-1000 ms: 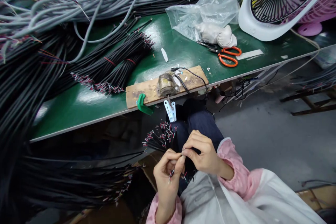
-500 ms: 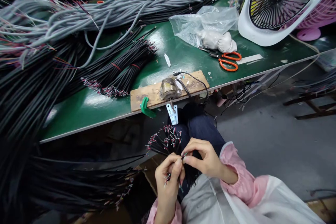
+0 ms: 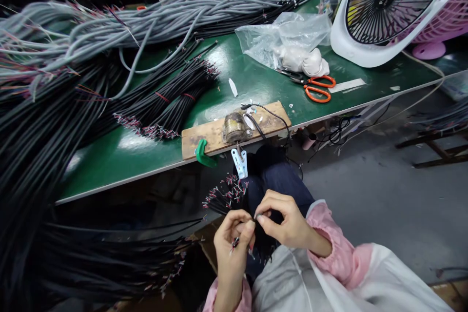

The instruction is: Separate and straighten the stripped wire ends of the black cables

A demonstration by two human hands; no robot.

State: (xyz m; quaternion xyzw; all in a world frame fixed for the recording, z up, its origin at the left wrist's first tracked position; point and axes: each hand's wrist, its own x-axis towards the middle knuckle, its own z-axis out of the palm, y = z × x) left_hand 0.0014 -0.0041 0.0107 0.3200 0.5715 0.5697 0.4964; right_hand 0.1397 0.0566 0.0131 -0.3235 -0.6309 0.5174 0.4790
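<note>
Fingertip to fingertip, my two hands meet over my lap. My left hand [image 3: 234, 239] is closed on a black cable [image 3: 236, 242], whose stripped end with small coloured wires pokes out between the fingers. My right hand [image 3: 281, 217] pinches at the cable's end by the left thumb; the tiny wires there are mostly hidden by the fingertips. Just beyond, a bundle of black cables [image 3: 226, 197] with red and white wire ends lies on my legs. A light-blue clothespin [image 3: 240, 163] sits on the shaft of a small motor [image 3: 234, 126] at the table edge.
The motor rests on a wooden board [image 3: 208, 131] held by a green clamp [image 3: 204, 153] on the green table [image 3: 146, 156]. Orange-handled scissors [image 3: 318, 88], a plastic bag [image 3: 285, 31] and a white fan [image 3: 365, 53] stand to the right. Grey cables [image 3: 164, 14] and black cables [image 3: 161, 102] heap on the left.
Both hands stay together with only slight finger movement. The wire ends between the fingertips show less now. The view has shifted very slightly.
</note>
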